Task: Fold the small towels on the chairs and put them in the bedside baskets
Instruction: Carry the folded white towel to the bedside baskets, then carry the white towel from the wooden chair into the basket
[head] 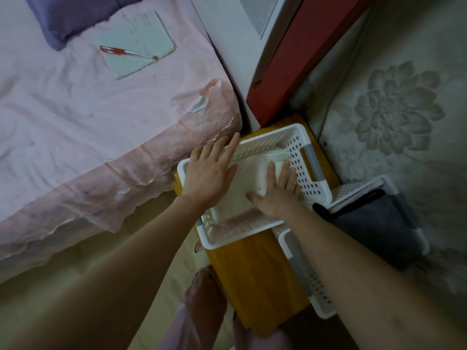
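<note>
Bed [63,117] fills upper left of frame, pink sheet with frilled edge. On it: purple pillow [73,13] at top left, pale green notebook [137,44] just right of it, red pen [129,53] lying across the notebook. Yellow bedside stand [255,279] at lower centre carries a white perforated basket [313,178]. A second white basket [353,190] sits right of it, dark grey towel [374,223] draped over its edge.

no text can be read; faint lines on the notebook [137,44] are too blurred
</note>
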### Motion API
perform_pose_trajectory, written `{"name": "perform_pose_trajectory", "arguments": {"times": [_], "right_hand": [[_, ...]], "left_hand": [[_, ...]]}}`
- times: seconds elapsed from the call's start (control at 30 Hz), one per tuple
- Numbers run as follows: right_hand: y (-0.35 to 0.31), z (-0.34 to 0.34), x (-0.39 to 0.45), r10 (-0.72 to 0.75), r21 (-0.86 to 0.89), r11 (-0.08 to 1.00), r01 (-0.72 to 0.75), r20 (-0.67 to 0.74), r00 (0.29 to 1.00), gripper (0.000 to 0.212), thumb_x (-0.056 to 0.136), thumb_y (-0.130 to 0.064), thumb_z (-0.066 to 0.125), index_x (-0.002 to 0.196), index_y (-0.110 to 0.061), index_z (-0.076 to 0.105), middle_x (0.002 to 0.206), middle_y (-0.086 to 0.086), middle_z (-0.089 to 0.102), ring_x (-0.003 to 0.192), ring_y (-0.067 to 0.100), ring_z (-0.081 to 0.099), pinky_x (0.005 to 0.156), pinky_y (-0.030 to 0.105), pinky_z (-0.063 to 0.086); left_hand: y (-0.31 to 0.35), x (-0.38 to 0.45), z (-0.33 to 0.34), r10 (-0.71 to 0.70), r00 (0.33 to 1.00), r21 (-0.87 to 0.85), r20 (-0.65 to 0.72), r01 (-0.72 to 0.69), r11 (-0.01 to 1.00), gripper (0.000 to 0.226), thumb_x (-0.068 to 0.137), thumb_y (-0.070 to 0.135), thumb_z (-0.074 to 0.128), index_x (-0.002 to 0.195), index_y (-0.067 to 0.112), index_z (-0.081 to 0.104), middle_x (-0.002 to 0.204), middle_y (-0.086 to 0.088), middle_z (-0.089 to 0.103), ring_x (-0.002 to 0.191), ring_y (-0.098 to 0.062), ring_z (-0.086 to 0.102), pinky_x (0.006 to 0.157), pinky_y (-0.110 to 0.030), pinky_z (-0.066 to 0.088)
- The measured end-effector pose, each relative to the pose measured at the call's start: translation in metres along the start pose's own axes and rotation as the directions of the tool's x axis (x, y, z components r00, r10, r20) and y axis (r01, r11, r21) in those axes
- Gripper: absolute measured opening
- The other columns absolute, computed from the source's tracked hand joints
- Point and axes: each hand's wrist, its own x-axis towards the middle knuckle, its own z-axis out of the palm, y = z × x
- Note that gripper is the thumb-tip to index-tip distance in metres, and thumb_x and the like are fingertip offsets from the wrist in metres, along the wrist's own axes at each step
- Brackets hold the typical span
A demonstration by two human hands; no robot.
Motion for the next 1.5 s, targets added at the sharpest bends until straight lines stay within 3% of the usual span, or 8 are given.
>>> {"name": "perform_pose_trajectory", "arguments": {"times": [0.23, 0.43, 0.6, 0.73, 0.87, 0.97, 1.1, 1.5], "right_hand": [[-0.017, -0.008, -0.019, -0.016, 0.080, 0.996, 0.035, -0.223, 0.975, 0.084, 0.093, -0.069, 0.028, 0.152, -0.028, -0.017, 0.157, 0.009, -0.031, 0.146, 0.035, -0.021, 0.118, 0.055, 0.001], [-0.047, 0.003, 0.011, 0.172, 0.166, 0.977, -0.131, -0.263, 0.949, 0.094, 0.084, -0.082, 0.020, 0.151, -0.030, -0.021, 0.155, 0.008, -0.034, 0.145, 0.037, -0.021, 0.114, 0.064, -0.004], [-0.042, 0.004, 0.016, 0.139, 0.105, 0.987, -0.119, -0.216, 0.966, 0.090, 0.086, -0.080, 0.022, 0.151, -0.032, -0.018, 0.155, 0.008, -0.035, 0.144, 0.037, -0.024, 0.114, 0.064, -0.005], [-0.031, -0.023, -0.011, 0.039, 0.219, 0.975, 0.020, -0.265, 0.964, 0.079, 0.095, -0.065, 0.030, 0.156, -0.025, 0.000, 0.159, 0.006, -0.025, 0.147, 0.028, -0.020, 0.118, 0.057, 0.001], [-0.023, -0.029, -0.064, -0.116, 0.404, 0.889, 0.217, -0.261, 0.958, 0.064, 0.099, -0.050, 0.039, 0.151, -0.015, 0.026, 0.159, 0.011, 0.021, 0.143, 0.030, 0.028, 0.112, 0.047, 0.032], [-0.015, -0.013, -0.091, -0.231, 0.324, 0.900, 0.290, -0.209, 0.950, 0.044, 0.100, -0.046, 0.042, 0.124, -0.010, 0.053, 0.115, 0.014, 0.060, 0.105, 0.031, 0.057, 0.086, 0.042, 0.048], [-0.004, -0.001, -0.101, -0.230, 0.234, 0.918, 0.321, -0.346, 0.909, 0.029, 0.101, -0.034, 0.047, 0.087, -0.009, 0.052, 0.077, 0.011, 0.058, 0.074, 0.029, 0.057, 0.059, 0.038, 0.040], [-0.018, -0.001, -0.099, -0.158, -0.053, 0.987, 0.150, -0.394, 0.905, 0.028, 0.102, -0.028, 0.044, 0.102, -0.009, 0.065, 0.095, 0.013, 0.067, 0.087, 0.032, 0.065, 0.061, 0.034, 0.036]], "left_hand": [[-0.003, -0.051, -0.014, -0.437, 0.897, -0.436, 0.067, 0.421, 0.795, 0.065, 0.102, 0.040, 0.037, 0.155, 0.018, 0.007, 0.158, -0.015, 0.020, 0.144, -0.032, 0.023, 0.117, -0.047, 0.023], [-0.007, -0.067, -0.020, -0.495, 0.815, -0.750, 0.301, 0.523, 0.405, 0.062, 0.103, 0.045, 0.029, 0.153, 0.038, -0.008, 0.087, 0.000, 0.065, 0.075, -0.027, 0.067, 0.073, -0.042, 0.055], [-0.010, -0.061, -0.012, -0.552, 0.697, -0.721, 0.457, 0.654, 0.229, 0.043, 0.102, 0.049, 0.027, 0.123, 0.017, 0.046, 0.102, -0.006, 0.066, 0.087, -0.032, 0.066, 0.081, -0.051, 0.056], [0.000, -0.048, -0.019, -0.564, 0.689, -0.757, 0.456, 0.633, 0.161, 0.033, 0.103, 0.044, 0.028, 0.110, 0.019, 0.049, 0.105, -0.011, 0.065, 0.090, -0.034, 0.065, 0.081, -0.056, 0.055], [0.024, -0.017, -0.028, -0.482, 0.700, -0.782, 0.527, 0.621, 0.046, 0.036, 0.103, 0.047, 0.028, 0.119, 0.021, 0.046, 0.113, -0.007, 0.062, 0.096, -0.032, 0.065, 0.071, -0.050, 0.059], [0.047, 0.004, -0.028, -0.394, 0.690, -0.764, 0.607, 0.643, -0.050, 0.037, 0.105, 0.039, 0.030, 0.131, 0.017, 0.044, 0.114, -0.008, 0.061, 0.089, -0.032, 0.067, 0.051, -0.037, 0.057], [0.054, 0.017, -0.020, -0.391, 0.665, -0.739, 0.636, 0.670, -0.063, 0.036, 0.104, 0.032, 0.037, 0.128, 0.009, 0.050, 0.117, -0.014, 0.062, 0.097, -0.034, 0.066, 0.060, -0.040, 0.059], [0.052, 0.018, -0.035, -0.274, 0.679, -0.689, 0.681, 0.721, 0.075, 0.030, 0.106, 0.025, 0.036, 0.125, 0.006, 0.049, 0.115, -0.015, 0.061, 0.081, -0.028, 0.068, 0.055, -0.035, 0.057]]}}
